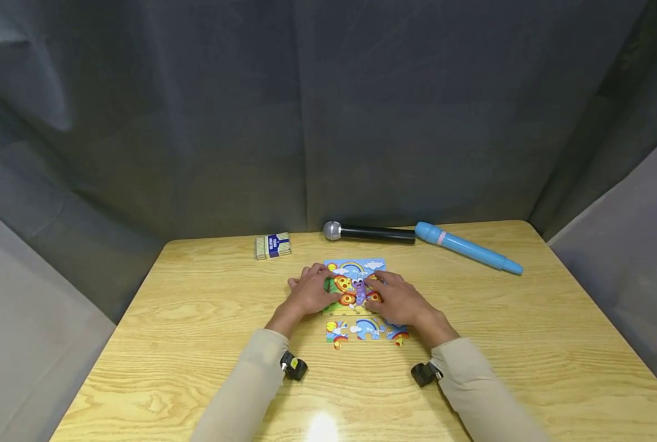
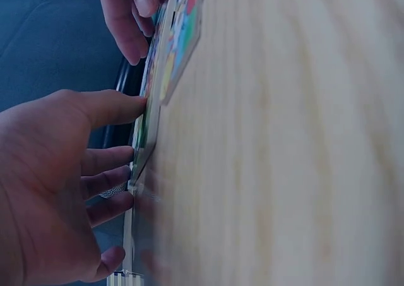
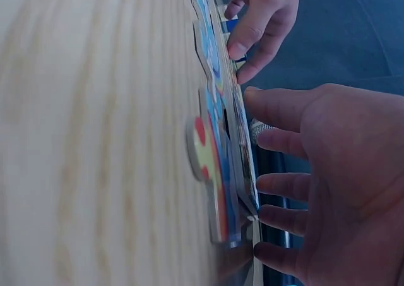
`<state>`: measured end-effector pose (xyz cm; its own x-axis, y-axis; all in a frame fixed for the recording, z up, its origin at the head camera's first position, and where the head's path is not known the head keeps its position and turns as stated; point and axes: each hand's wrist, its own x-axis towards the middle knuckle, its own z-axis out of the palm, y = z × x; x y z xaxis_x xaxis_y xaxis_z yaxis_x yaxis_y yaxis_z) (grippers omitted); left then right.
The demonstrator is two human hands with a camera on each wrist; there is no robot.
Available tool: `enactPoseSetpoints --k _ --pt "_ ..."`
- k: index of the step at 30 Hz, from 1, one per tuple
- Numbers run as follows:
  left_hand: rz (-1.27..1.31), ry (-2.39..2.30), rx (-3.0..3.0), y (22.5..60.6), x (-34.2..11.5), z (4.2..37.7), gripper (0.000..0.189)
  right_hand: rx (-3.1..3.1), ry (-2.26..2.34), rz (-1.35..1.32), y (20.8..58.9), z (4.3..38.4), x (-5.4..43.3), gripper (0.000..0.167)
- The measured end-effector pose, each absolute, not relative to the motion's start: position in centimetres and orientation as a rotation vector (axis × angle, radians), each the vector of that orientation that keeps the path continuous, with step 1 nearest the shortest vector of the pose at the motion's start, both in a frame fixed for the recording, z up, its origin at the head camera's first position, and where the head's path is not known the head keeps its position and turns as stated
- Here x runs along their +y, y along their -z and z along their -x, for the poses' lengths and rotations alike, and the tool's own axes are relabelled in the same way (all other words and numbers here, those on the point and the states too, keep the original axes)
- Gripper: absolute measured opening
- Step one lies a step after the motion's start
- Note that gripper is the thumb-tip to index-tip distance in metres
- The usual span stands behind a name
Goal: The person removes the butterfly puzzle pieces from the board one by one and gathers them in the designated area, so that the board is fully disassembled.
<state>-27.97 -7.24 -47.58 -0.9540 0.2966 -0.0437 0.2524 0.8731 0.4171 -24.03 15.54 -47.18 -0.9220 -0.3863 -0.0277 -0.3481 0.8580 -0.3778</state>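
Observation:
A picture puzzle (image 1: 360,293) with a purple butterfly and a rainbow lies flat on the wooden table. My left hand (image 1: 309,293) rests at its left side, thumb and fingertips touching the surface. On the opposite side, the fingertips of my right hand (image 1: 403,298) touch the butterfly's right wing. Both hands have loosely extended fingers, as the left wrist and right wrist views show. Just in front of the puzzle lie a loose piece with a sun (image 1: 336,328), a rainbow piece (image 1: 368,327) and a third piece (image 1: 398,334), partly beneath my right hand in the head view.
Behind the puzzle lies a black microphone (image 1: 378,234) with a silver head. A light blue pen-shaped stick (image 1: 472,250) slants to the right of it. At the back left is a small striped pack (image 1: 273,245) with a blue band. Dark cloth (image 1: 306,123) hangs behind the table (image 1: 196,344).

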Motion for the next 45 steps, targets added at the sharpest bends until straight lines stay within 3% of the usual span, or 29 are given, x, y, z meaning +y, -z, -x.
enactPoseSetpoints --k 45 --pt "-0.485 -0.717 3.045 47.11 -7.70 27.64 0.043 2.944 0.374 0.664 46.79 24.04 15.16 0.053"
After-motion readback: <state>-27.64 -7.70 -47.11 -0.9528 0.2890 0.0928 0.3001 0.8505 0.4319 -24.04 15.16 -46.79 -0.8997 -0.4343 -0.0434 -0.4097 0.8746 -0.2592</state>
